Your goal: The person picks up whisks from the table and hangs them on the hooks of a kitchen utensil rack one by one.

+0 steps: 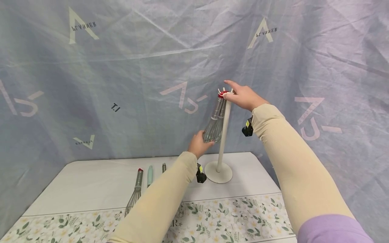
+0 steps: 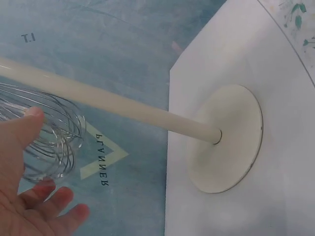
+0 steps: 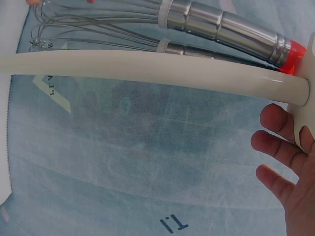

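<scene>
Here I have my left hand (image 1: pixel 198 144) cupped around the wire end of a whisk (image 1: pixel 213 125) that hangs head-down from the top of a white stand (image 1: pixel 223 141). In the left wrist view the thumb (image 2: pixel 30 123) lies on the wires (image 2: pixel 51 137) and the other fingers (image 2: pixel 59 204) curl underneath, so the hand holds the wire head loosely. My right hand (image 1: pixel 242 95) rests on the top of the stand, beside the whisk's red end cap (image 3: pixel 294 51); its fingers (image 3: pixel 275 147) are only lightly bent and I see nothing gripped in them. The right wrist view shows two steel handles (image 3: pixel 224 30) hanging side by side along the pole (image 3: pixel 147 66). The stand's round foot (image 2: pixel 226 140) sits near the back right of the white table (image 1: pixel 91 182). On the table to the left lie another whisk (image 1: pixel 135 190), a pale green handle (image 1: pixel 150 175) and a small steel handle (image 1: pixel 164 167), partly hidden by my left sleeve (image 1: pixel 161 202).
</scene>
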A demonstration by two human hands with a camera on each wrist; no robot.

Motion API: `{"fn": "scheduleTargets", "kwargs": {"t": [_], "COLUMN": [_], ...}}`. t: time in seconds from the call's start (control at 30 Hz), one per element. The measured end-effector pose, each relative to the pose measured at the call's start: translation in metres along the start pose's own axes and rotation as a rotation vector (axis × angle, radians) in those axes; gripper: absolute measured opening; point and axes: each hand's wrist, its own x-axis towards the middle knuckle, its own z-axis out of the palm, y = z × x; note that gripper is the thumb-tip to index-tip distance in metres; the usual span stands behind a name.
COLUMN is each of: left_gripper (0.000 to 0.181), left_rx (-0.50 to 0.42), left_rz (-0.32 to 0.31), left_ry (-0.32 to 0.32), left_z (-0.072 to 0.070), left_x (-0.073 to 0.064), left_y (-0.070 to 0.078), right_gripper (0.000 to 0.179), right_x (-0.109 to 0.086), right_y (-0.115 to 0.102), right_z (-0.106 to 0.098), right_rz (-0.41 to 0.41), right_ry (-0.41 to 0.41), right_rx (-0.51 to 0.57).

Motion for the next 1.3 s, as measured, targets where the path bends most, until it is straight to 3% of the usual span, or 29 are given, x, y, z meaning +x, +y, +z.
{"fn": "scheduleTargets", "kwargs": {"t": [0.3,0.53,0.73,1.03,1.3], "left_gripper": [0.063,0.058,0.056,0.054,0.048], "left_rx": [-0.025,-0.06,-0.087,-0.073,-0.047], "left_rz": [0.004,0.001,0.035,0.09,0.105], "left_ry": [-0.06,-0.085,-0.065,-0.067,-0.013], "left_z": [-0.001,-0.013,-0.027,-0.058,-0.101], "left_x": [-0.005,-0.013,-0.018,-0.034,-0.056], "left_y": [-0.005,-0.004,0.0,-0.007,-0.033], "right_gripper": [0.074,0.073,0.072,0.072,0.071], "right_x": [-0.001,0.0,-0.001,-0.004,-0.002], "right_y": [0.0,-0.002,-0.002,-0.001,-0.001], "right_z": [0.0,0.002,0.001,-0.001,-0.001], "right_rz": [0.01,0.012,0.003,-0.004,-0.013], "right_ry": [-0.003,-0.005,0.0,0.008,0.002], "right_rx": [0.005,0.009,0.006,-0.011,-0.03]}}
